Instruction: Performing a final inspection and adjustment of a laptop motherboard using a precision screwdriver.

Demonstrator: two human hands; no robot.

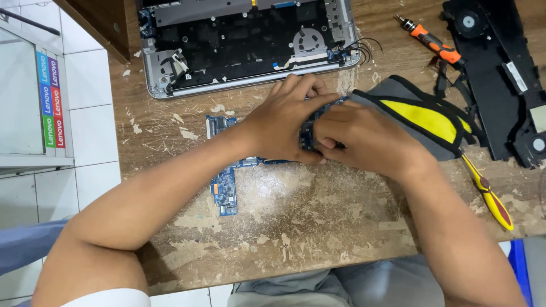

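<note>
I see the blue circuit board (226, 190) flat on the worn wooden table (318, 227), its middle hidden under both hands. My left hand (284, 116) presses down on it; my right hand (364, 136) pinches its edge, fingertips hard to make out. An opened laptop (244, 40) lies beyond, cut off at the top.

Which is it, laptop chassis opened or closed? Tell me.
Opened: the laptop chassis lies cover-off, fan and internals exposed, its blue motherboard out on the table.
</note>
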